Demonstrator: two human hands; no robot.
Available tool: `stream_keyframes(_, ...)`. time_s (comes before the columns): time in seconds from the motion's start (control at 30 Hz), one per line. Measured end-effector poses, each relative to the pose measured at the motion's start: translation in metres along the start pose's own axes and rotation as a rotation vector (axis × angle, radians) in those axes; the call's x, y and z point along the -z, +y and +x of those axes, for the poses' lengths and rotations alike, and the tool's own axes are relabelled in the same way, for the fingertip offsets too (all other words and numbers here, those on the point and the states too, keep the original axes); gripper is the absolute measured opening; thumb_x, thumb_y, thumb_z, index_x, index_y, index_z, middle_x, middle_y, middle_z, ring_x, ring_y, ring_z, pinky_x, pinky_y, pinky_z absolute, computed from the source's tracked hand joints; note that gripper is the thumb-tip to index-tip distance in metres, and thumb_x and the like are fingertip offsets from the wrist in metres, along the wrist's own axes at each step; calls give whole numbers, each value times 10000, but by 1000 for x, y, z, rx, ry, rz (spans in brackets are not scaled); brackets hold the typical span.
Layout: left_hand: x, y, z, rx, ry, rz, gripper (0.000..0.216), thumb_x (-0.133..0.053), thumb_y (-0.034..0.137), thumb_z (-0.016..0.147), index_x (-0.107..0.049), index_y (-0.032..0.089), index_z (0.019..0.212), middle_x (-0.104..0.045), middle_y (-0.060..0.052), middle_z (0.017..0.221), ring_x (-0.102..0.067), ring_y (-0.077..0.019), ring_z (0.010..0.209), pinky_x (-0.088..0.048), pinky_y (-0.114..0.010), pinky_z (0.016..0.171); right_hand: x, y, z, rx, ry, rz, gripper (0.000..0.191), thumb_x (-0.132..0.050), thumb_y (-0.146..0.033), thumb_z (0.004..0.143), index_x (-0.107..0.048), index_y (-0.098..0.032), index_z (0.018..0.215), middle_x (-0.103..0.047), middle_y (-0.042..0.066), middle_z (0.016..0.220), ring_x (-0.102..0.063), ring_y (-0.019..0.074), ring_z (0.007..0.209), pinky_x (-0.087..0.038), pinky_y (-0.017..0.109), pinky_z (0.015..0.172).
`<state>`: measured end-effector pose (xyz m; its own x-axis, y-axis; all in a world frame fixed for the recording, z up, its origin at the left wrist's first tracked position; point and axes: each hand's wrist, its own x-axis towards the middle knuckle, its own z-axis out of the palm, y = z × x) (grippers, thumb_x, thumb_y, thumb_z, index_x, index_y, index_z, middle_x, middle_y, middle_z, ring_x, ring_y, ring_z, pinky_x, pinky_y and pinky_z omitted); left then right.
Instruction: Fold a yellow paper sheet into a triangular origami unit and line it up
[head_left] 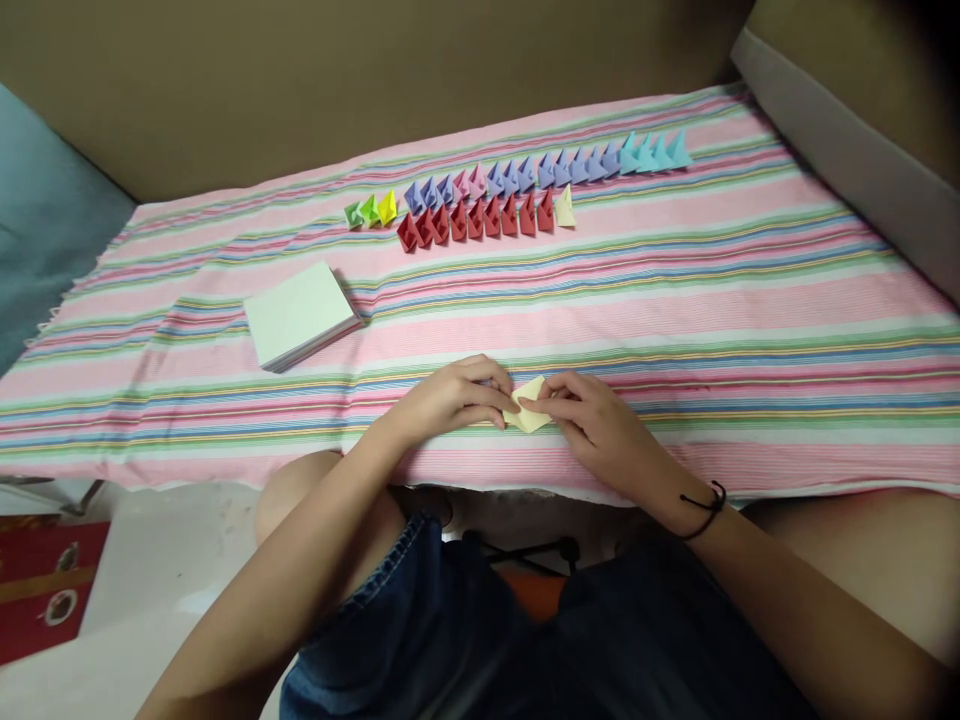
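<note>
A small pale yellow paper piece (pixel 529 410), partly folded, lies near the front edge of the striped cloth (pixel 750 300). My left hand (pixel 454 395) pinches its left side with curled fingers. My right hand (pixel 596 420) pinches its right side, fingers pressed together on the paper. A black cord sits round my right wrist. Farther back stand two rows of folded paper pieces: green, yellow, purple, pink and blue ones (pixel 525 175) behind, red ones (pixel 476 220) with one pale yellow in front.
A stack of white square paper (pixel 300 315) lies on the cloth to the left of my hands. Brown walls rise behind and to the right. A grey cushion (pixel 45 220) sits at the far left. My denim-clad lap is below the edge.
</note>
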<state>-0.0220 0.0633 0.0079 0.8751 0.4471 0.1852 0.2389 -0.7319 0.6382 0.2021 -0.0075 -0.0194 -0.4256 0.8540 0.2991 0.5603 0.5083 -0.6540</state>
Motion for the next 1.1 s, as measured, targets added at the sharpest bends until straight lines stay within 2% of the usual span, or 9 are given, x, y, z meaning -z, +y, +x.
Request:
stream_keyframes(0.17, -7, 6, 7, 22, 6, -24, 262, -475, 334, 937, -693, 187, 946, -651, -106, 988, -568, -194, 986, -448, -333, 893, 1, 0, 0, -7, -5, 9, 440, -403, -19, 857, -692, -259, 1086, -586, 70, 998, -539, 214, 928, -458, 395, 824)
stream_keyframes(0.4, -13, 10, 11, 81, -32, 91, 419, -296, 399, 984, -652, 187, 919, -638, -100, 973, -543, -202, 969, -421, -348, 893, 2, -2, 1, -26, -6, 5, 423, -410, -23, 842, -707, -258, 1030, -604, 68, 981, -557, 221, 914, -462, 398, 805)
stream_keyframes(0.57, -11, 12, 11, 46, -29, 93, 341, -316, 273, 982, -646, 191, 962, -636, -88, 972, -525, -195, 957, -415, -340, 897, 4, -4, 1, -81, 6, 52, 305, -458, -93, 876, -704, -242, 976, -627, 58, 981, -578, 209, 904, -466, 381, 811)
stream_keyframes(0.7, -10, 13, 12, 82, -60, 86, 378, -282, 204, 973, -658, 206, 927, -627, -80, 976, -515, -196, 981, -402, -346, 917, 5, -4, 1, -91, 21, 60, 280, -481, -100, 869, -701, -249, 956, -643, 45, 982, -595, 202, 905, -474, 372, 818)
stream_keyframes(0.87, -8, 12, 12, 76, -108, 10, 228, -431, 213, 936, -659, 218, 933, -631, -62, 984, -523, -198, 986, -402, -347, 933, 6, -5, 2, -103, 24, 67, 268, -494, -99, 862, -701, -252, 938, -646, 41, 978, -600, 202, 900, -476, 364, 798)
stream_keyframes(1.0, -8, 14, 12, 64, -111, -19, 312, -369, 114, 930, -664, 213, 944, -627, -65, 980, -544, -178, 955, -425, -327, 899, 6, -5, 2, -99, 13, 84, 276, -491, -92, 865, -696, -254, 953, -644, 40, 971, -594, 200, 903, -472, 369, 809)
stream_keyframes(1.1, -8, 16, 11, 56, -121, -33, 327, -350, 112, 941, -665, 200, 933, -631, -71, 990, -557, -170, 944, -434, -312, 875, 6, -5, 2, -101, 9, 88, 264, -493, -100, 871, -695, -247, 953, -641, 45, 976, -590, 202, 914, -469, 372, 820)
